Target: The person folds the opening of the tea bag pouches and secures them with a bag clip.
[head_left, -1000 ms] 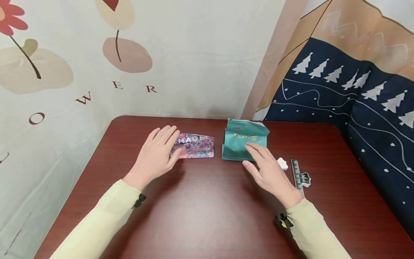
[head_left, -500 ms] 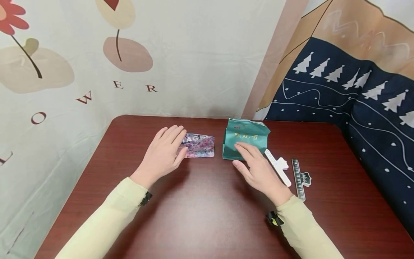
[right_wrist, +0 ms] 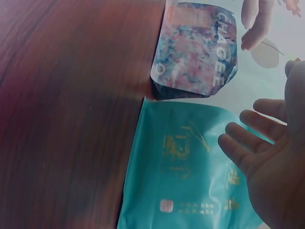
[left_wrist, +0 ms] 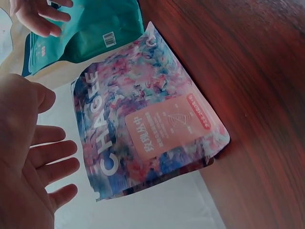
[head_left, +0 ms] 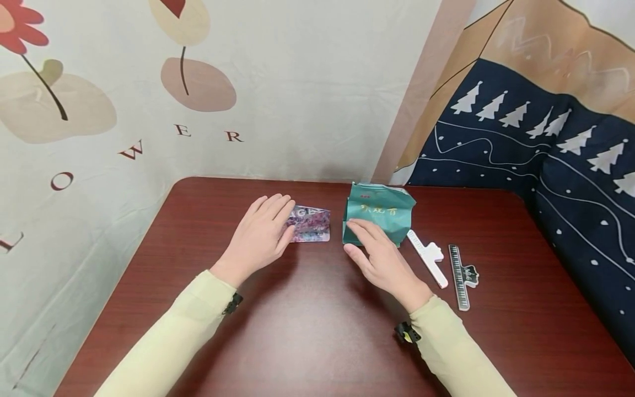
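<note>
A colourful pink, purple and blue pouch [head_left: 311, 225] printed "CHAGEE" stands toward the table's far side. My left hand [head_left: 260, 234] hovers before its left half, fingers straight, hiding part of it in the head view. In the left wrist view a gap shows between the left fingertips and the pouch [left_wrist: 143, 90]. To the right is a green bag [head_left: 382, 209] with gold lettering. My right hand [head_left: 384, 259], fingers extended and relaxed, overlaps its lower front in the head view; the right wrist view shows it beside the bag's upper part. Neither hand grips anything.
Right of the green bag lie a white long-bar clip [head_left: 428, 258] and a black clip with a piano-key pattern [head_left: 462, 277]. The dark red wooden table [head_left: 317, 331] meets a printed cloth backdrop [head_left: 307, 99] behind, and a navy tree-patterned cloth [head_left: 506, 143] at right.
The left hand has drifted right across the front of the pouch. The right hand has moved left over the green bag, bringing the white clip fully into view.
</note>
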`<state>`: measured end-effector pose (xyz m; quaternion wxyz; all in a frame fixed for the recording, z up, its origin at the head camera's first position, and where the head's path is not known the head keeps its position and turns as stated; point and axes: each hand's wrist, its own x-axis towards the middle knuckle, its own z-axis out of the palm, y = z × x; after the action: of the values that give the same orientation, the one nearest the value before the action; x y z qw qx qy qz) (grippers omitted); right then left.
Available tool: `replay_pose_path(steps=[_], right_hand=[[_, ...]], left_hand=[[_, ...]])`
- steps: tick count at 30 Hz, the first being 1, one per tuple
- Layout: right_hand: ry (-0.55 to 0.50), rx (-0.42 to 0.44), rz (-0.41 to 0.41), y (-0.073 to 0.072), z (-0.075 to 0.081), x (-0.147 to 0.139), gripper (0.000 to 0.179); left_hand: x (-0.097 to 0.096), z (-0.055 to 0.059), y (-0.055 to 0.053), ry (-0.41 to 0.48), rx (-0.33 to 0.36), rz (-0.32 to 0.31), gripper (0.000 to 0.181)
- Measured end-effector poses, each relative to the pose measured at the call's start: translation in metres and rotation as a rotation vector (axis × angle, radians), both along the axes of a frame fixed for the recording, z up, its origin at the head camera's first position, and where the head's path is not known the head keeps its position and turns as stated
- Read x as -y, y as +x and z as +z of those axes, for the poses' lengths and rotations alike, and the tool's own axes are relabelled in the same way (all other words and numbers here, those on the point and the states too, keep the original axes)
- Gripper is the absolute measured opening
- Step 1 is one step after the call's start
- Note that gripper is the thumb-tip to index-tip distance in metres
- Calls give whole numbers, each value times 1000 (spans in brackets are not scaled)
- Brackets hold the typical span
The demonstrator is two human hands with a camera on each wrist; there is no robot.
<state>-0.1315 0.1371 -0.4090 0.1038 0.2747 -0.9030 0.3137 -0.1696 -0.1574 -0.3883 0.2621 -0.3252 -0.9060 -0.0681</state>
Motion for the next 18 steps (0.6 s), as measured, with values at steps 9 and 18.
replay_pose_path(steps=[9,18], right_hand=[[-26,27,6,-5,-3,15,52],[-65,-37,13,-11,-8,30,48]], left_hand=[[-7,-2,-1,-1,27,4,47],[-13,-3,-2,4,34,3,44]])
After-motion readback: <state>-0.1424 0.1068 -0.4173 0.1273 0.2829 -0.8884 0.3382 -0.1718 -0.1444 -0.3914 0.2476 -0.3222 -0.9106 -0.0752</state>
